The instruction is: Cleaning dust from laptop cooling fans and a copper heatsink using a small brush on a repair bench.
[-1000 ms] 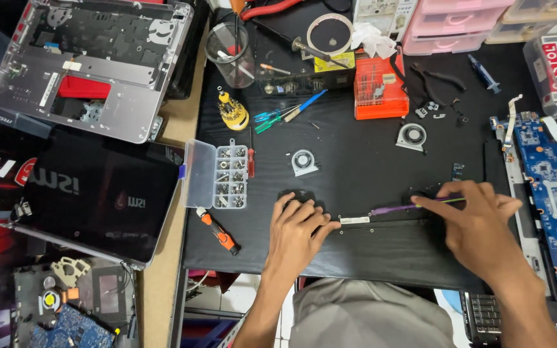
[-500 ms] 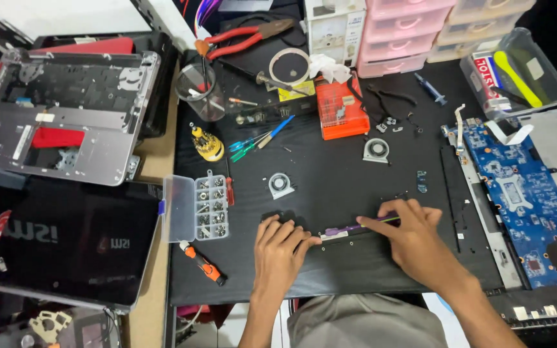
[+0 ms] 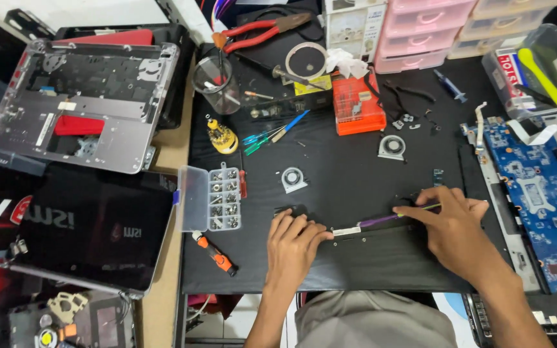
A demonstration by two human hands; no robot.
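Down at the near edge of the black surface [image 3: 356, 167], both hands rest on a long, flat black panel [image 3: 381, 258] that lies across the mat in front of the person. The left hand [image 3: 294, 248] lies palm down on the panel's left end, fingers loosely together and bent, pressing on it without pinching anything. The right hand [image 3: 452, 229] sits on the panel's right end, its thumb and forefinger pinched on a thin purple-handled tool [image 3: 388, 219] with a yellow-green end, whose shaft runs leftward between the two hands toward a small white tab [image 3: 346, 230] on the panel's upper edge.

Just left of the left hand lies an orange-handled screwdriver [image 3: 217, 254], and beyond that an open clear screw box [image 3: 217, 198] with sorted compartments. A little past both hands, two small fans [image 3: 293, 179] [image 3: 391, 147] lie on the mat. Right of the right hand a blue circuit board [image 3: 536, 193] sits in its frame. Far left of the hands are a dark laptop lid [image 3: 91, 229] and, farther off, a silver keyboard shell [image 3: 85, 103].

Farther away, beyond the fans, stand an orange parts box [image 3: 356, 106], a yellow bit holder [image 3: 222, 135], a clear cup [image 3: 217, 84], red pliers [image 3: 253, 32] and pink drawers [image 3: 446, 29].
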